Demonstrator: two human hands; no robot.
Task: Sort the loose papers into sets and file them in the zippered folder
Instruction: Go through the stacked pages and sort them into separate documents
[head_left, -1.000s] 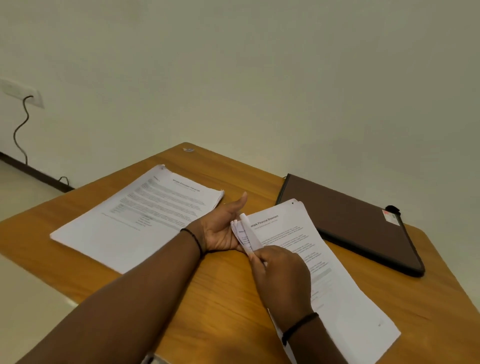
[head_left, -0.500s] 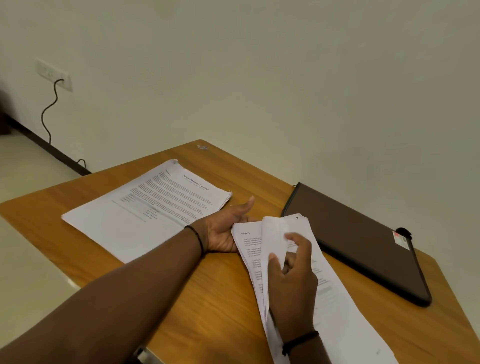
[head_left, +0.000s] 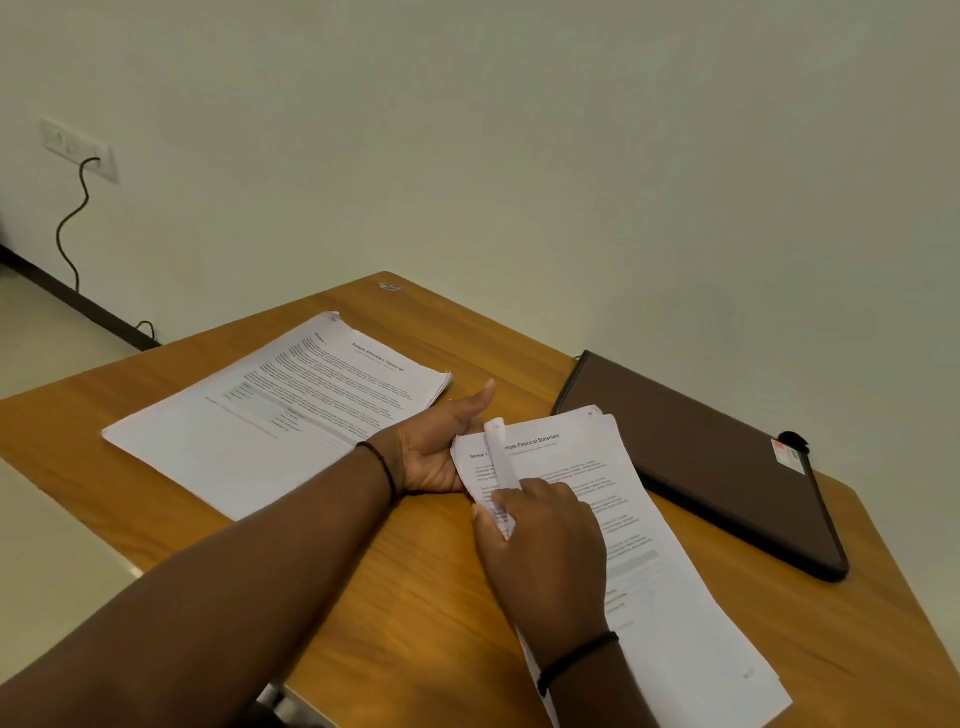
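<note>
At centre frame the right hand (head_left: 540, 540) pinches a curled-up left edge of the financial-statement stack (head_left: 623, 530), fingers clamped on the sheet; the left hand (head_left: 436, 452) lies open against the stack's upper-left corner, thumb raised. To peel only one page, keep that corner braced. The zippered folder (head_left: 706, 457) lies closed at right; a second stack (head_left: 280, 410) sits left

- Bare table (head_left: 415, 597) at your 6 o'clock, easy pass.
- Left paper stack (head_left: 280, 410) blocks 10 o'clock.
- Brown folder (head_left: 696, 457) sits at 2 o'clock, right paper stack (head_left: 649, 571) overlapping its near corner.
</note>
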